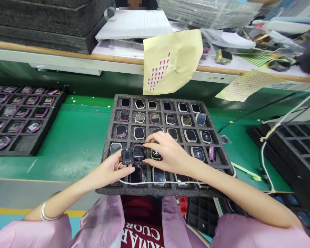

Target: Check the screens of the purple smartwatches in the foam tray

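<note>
A black foam tray [155,193] holds several smartwatches in its compartments. My left hand [113,168], at the tray's front left, is closed on a black square charger-like block [127,156] with small dots along its lower edge. A white cable [155,183] runs from near this hand across the tray's front. Just right of the block, a dark smartwatch [138,152] with a purplish frame sits in a compartment. My right hand [163,151] is over the tray, thumb and index finger apart at that watch's right edge; whether they touch it I cannot tell. A lit smartwatch [156,154] is partly under this hand.
Another foam tray [23,146] of purple-framed watches lies left on the green table [74,137]. Dark compartment trays [299,165] are stacked at right. A shelf above carries black foam blocks [41,24], papers and bags; a yellow sheet [173,62] hangs over its edge.
</note>
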The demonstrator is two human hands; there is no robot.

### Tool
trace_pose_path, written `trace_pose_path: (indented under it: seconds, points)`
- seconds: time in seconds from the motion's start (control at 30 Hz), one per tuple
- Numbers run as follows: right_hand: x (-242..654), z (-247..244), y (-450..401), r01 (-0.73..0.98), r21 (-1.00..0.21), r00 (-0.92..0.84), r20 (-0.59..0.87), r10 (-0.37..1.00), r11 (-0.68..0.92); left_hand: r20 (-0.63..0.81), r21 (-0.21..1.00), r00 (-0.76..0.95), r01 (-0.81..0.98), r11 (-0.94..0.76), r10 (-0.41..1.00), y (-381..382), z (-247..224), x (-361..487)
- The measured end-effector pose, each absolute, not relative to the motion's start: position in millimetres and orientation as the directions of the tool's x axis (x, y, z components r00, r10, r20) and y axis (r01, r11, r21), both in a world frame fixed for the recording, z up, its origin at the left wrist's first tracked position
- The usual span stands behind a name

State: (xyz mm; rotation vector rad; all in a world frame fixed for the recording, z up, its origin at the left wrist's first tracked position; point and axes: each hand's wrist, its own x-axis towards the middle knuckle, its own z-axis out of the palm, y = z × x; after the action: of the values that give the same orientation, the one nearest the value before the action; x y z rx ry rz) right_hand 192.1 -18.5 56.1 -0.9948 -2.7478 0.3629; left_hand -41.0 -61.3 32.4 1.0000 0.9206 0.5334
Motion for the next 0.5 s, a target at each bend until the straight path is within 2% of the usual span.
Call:
trace_pose_path:
  seconds: [0.13,0.2,0.27,0.4,0.5]
  points:
    - [161,56,-17,0.612,-0.099,-0.79,-0.032,0.612,0.785,-0.44,0.89,0.436,0.101,0.444,0.785,-69,33,-36]
    - [160,56,-17,0.606,-0.064,-0.795,-0.034,0.606,0.793,-0.42,0.905,0.373,0.097,0.415,0.827,-75,28,-35]
    - [167,57,-16,0.621,-0.115,-0.78,0.005,0.626,0.775,-0.435,0.899,0.316,0.107,0.424,0.843,-79,17,-36]
    - [179,68,-24,0.634,-0.329,-0.687,0.176,0.705,0.7,-0.475,0.879,0.244,0.078,0.471,0.845,-77,-2,-36]
    - [171,71,-33,0.55,-0.36,-0.74,0.207,0.639,0.754,-0.477,0.878,0.263,0.101,0.467,0.839,-77,0,-31]
